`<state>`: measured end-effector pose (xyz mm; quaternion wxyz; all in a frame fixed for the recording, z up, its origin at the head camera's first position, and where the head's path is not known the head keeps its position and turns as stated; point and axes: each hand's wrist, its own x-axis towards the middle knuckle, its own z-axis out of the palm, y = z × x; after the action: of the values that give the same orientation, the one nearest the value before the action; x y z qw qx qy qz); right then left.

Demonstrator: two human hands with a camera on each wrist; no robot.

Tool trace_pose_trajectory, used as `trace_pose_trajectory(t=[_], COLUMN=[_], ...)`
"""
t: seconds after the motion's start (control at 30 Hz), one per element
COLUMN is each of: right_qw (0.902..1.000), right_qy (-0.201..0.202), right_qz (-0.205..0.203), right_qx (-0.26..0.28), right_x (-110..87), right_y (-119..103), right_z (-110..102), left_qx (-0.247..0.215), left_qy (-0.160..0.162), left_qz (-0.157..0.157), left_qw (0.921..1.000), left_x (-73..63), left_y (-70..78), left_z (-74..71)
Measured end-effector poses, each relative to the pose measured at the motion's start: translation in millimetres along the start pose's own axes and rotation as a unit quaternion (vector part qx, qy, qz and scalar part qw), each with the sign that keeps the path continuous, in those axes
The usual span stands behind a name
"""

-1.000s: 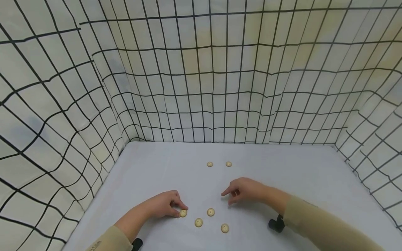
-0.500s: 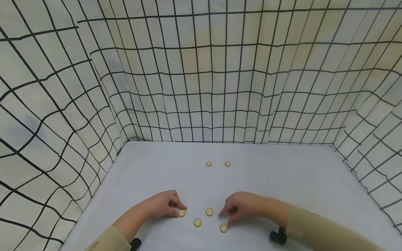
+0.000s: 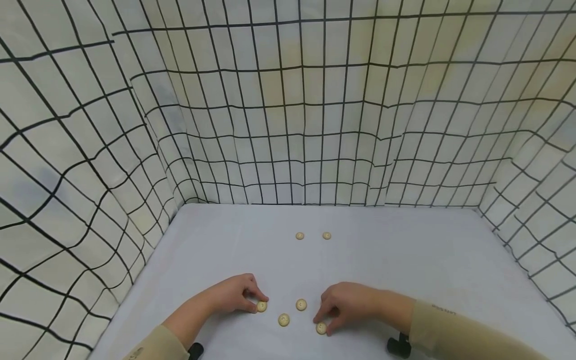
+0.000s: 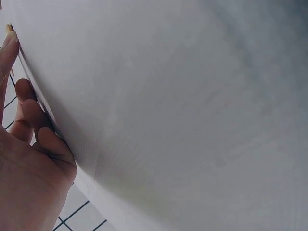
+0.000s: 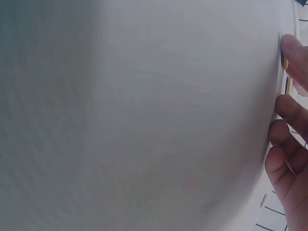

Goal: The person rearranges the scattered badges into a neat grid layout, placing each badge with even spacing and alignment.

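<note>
On the white tabletop (image 3: 234, 235), my left hand (image 3: 231, 295) pinches a round cream button (image 3: 262, 306) between thumb and index finger, at the table surface. Nearer the front, my right hand (image 3: 346, 304) has thumb and index finger at opposite sides of another cream button (image 3: 321, 328). Between the hands lie two more of these buttons, one farther back (image 3: 301, 304) and one closer to me (image 3: 284, 320). The left wrist view shows the left hand (image 4: 33, 163) low against the cloth; the right wrist view shows the right hand's (image 5: 291, 139) curled fingers close over it.
Two further buttons, a left one (image 3: 299, 235) and a right one (image 3: 326, 235), lie side by side toward the back. White walls covered with black netting (image 3: 304, 135) enclose the table at the back and both sides.
My right hand has come down toward the front and taken the button there between thumb and index finger. The left hand stays at its button.
</note>
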<state>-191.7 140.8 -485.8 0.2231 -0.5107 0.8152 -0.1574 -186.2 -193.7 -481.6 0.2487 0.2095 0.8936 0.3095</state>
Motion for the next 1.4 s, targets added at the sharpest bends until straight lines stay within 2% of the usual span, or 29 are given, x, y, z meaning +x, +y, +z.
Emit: trace_pose_trajectory(t=[0.37, 0.67, 1.07, 1.4], right_qw=[0.9997, 0.9999, 0.9988, 0.9939], right_qy=[0.006, 0.013, 0.041, 0.070], right_qz=[-0.011, -0.008, 0.027, 0.081], right_qx=[-0.019, -0.007, 0.007, 0.026], right_x=[-1.0, -1.4, -6.7, -16.2], right_y=[-0.8, 0.3, 4.8, 20.0], right_z=[2.6, 3.2, -4.8, -16.3], left_qx=[0.003, 0.008, 0.013, 0.011], left_qy=[0.002, 0.004, 0.005, 0.006], left_qz=[0.000, 0.001, -0.003, -0.005], left_qw=[1.0000, 1.0000, 0.9999, 0.9999], left_x=[2.6, 4.6, 3.0, 1.8], left_y=[-3.5, -6.7, -3.4, -1.5], left_z=[2.4, 3.4, 2.9, 2.3])
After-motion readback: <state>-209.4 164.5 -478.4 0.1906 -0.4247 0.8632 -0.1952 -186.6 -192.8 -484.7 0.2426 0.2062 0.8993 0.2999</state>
